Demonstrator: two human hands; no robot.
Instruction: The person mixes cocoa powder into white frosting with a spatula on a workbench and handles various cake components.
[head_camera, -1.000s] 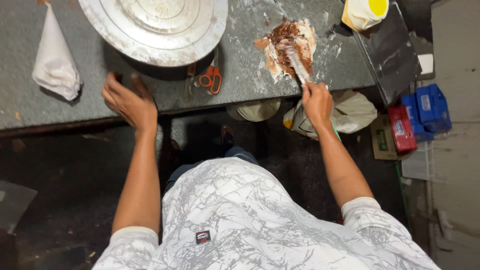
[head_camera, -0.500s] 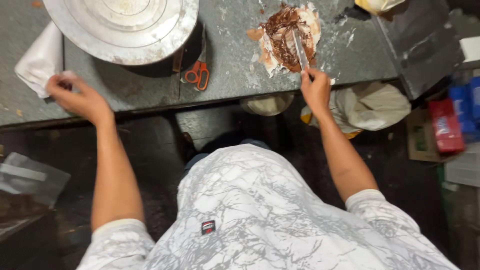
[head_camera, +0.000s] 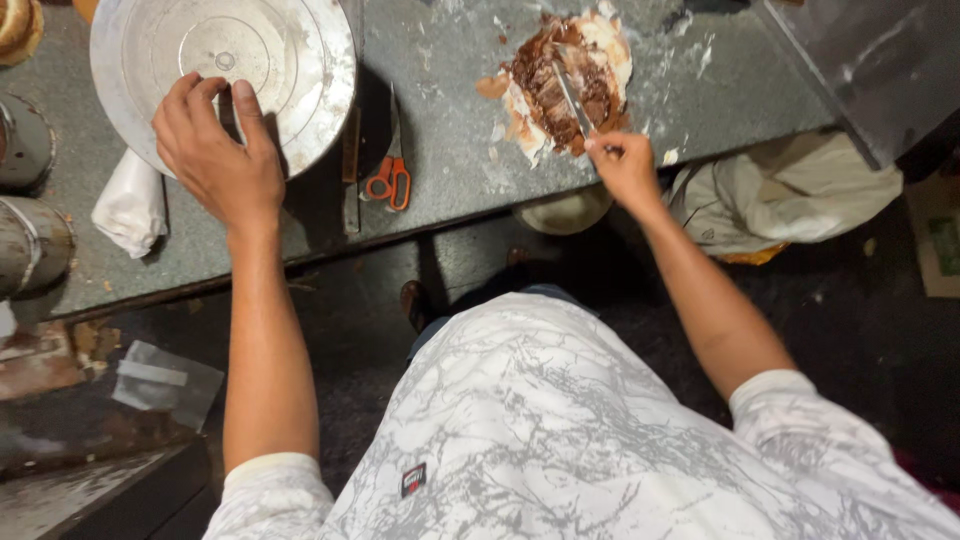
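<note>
My left hand rests on the near rim of a round metal turntable on the grey stone counter, fingers spread over its edge. My right hand grips the handle of a flat metal spatula whose blade lies in a heap of brown and white cake scraps with cream on the counter.
Orange-handled scissors and a long knife lie between the turntable and the scraps. A white piping bag lies at the counter's left, beside metal tins. A metal tray is at the right; a crumpled bag and bowl sit below the counter edge.
My left hand moved from the left counter edge up onto the turntable rim. The view shifted left. My right hand stays on the spatula in the scraps.
</note>
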